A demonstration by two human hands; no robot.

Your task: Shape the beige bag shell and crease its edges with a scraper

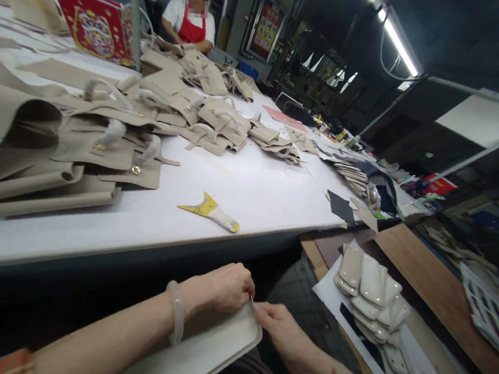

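Note:
Below the table edge I have a cream, flat piece with rounded corners, in what looks like two layers. My left hand, a pale bangle at its wrist, is closed at the piece's upper edge near the corner. Opposite it, my right hand pinches the same corner between thumb and fingers. The two hands almost meet there. The piece's lower left part runs out of view under my left forearm. A yellow-and-white forked tool lies on the white table beyond my hands.
Beige bag parts with wrapped handles pile up at left and centre. On the right, a side surface bears stacked cream pieces beside a brown board. A red box and a person in a red apron are at the back.

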